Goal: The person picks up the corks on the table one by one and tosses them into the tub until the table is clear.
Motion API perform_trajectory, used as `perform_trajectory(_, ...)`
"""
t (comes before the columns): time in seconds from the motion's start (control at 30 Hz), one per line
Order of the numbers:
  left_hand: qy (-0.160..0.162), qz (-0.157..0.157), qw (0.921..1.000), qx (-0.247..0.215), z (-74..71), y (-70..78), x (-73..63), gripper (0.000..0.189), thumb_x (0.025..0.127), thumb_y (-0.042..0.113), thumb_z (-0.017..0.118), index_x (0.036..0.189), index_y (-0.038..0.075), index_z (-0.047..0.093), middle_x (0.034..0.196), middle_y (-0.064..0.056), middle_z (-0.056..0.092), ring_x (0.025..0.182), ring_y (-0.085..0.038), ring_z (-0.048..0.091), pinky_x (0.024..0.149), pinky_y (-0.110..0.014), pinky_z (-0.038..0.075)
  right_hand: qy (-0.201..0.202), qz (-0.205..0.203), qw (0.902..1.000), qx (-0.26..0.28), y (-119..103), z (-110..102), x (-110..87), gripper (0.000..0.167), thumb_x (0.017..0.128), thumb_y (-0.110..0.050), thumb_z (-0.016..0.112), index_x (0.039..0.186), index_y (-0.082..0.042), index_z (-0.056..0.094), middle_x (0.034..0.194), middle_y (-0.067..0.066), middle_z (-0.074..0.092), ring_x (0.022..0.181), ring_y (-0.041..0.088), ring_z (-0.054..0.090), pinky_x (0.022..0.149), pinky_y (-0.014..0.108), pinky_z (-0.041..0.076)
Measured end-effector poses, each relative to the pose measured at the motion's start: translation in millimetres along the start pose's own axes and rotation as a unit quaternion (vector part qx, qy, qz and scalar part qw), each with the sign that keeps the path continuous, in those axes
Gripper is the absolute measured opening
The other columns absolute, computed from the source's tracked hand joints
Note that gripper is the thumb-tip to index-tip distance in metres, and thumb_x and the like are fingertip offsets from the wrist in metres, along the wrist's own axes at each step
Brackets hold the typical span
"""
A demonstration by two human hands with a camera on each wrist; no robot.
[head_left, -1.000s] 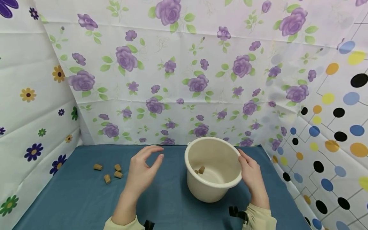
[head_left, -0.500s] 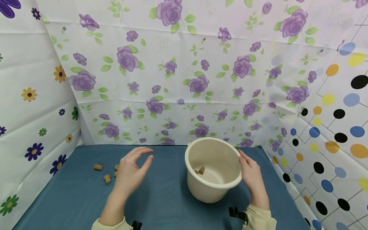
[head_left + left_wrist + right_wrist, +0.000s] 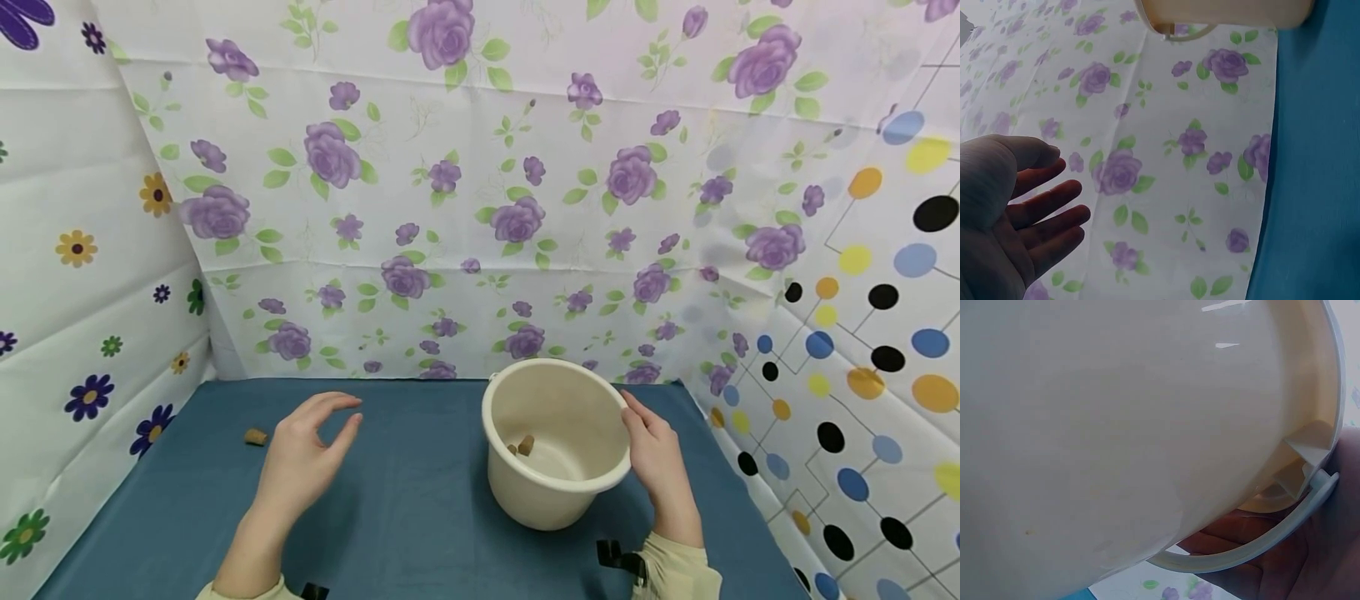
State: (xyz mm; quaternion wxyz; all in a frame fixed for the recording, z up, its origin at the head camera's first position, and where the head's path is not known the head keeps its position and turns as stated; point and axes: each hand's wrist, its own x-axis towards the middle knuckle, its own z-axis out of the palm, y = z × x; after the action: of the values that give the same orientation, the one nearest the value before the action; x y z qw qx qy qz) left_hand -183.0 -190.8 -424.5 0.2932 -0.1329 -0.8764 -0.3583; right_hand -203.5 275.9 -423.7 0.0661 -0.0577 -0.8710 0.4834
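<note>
A cream plastic bucket point(image 3: 536, 502) stands on the blue cloth, tilted slightly toward me in the head view. Its rim is held on the right side by my right hand point(image 3: 660, 458), thumb toward the inside. In the right wrist view the fingers point(image 3: 1229, 534) lie behind the bucket's curved handle point(image 3: 1241, 557). Inside the bucket lie a cork point(image 3: 527, 445) and part of another. My left hand point(image 3: 300, 458) hovers over the cloth at left, fingers loosely bent, thumb apart, holding nothing. One cork point(image 3: 255, 437) shows beyond it; the hand hides the other corks.
Blue cloth point(image 3: 420, 517) covers the table. A flowered white sheet point(image 3: 465, 208) hangs at the back, with another patterned sheet point(image 3: 75, 317) at left and a dotted one point(image 3: 862, 417) at right.
My left hand has moved left, away from the bucket, and now covers several corks that showed earlier. The right hand and the bucket have stayed in place.
</note>
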Motion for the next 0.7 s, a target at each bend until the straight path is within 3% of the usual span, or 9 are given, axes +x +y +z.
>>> perform_trajectory(0.07,-0.001,-0.003,0.9999,0.011,-3.6,-4.4,-1.3,0.021,0.098,0.010,0.081,0.119,0.012,0.079,0.124,-0.008,0.073,0.040,-0.004,0.037,0.043,-0.028,0.039,0.001,0.000,1.0000,0.000,0,0,0.0,0.057,0.117,-0.044,0.037,0.167,-0.017,0.040,0.156,0.025,0.053,0.130,0.040,0.064,0.099,0.049,0.056)
perform_trajectory(0.3,0.011,0.005,0.9995,0.029,-14.4,-16.8,-4.8,0.021,0.097,0.009,0.081,0.118,0.011,0.079,0.122,-0.008,0.074,0.056,-0.004,0.053,0.053,-0.029,0.045,0.001,0.004,1.0000,0.000,-1,0,-1.1,0.057,0.117,-0.044,0.037,0.167,-0.017,0.040,0.156,0.024,0.053,0.130,0.040,0.064,0.097,0.047,0.056)
perform_trajectory(0.47,0.016,-0.006,0.9994,0.030,-21.1,-21.4,-6.5,0.019,0.098,0.010,0.080,0.117,0.012,0.079,0.122,-0.007,0.073,0.048,-0.001,0.047,0.045,-0.027,0.042,0.002,0.005,1.0000,0.002,1,1,-0.8,0.057,0.117,-0.044,0.037,0.167,-0.016,0.040,0.157,0.024,0.052,0.132,0.040,0.063,0.100,0.050,0.055)
perform_trajectory(0.7,0.012,-0.013,0.9990,0.042,-29.4,-29.5,-9.5,0.019,0.098,0.011,0.080,0.117,0.011,0.079,0.122,-0.010,0.073,0.045,-0.001,0.042,0.045,-0.027,0.040,0.004,0.000,1.0000,-0.003,1,1,0.5,0.058,0.117,-0.044,0.037,0.167,-0.016,0.040,0.155,0.025,0.054,0.128,0.039,0.065,0.093,0.040,0.057)
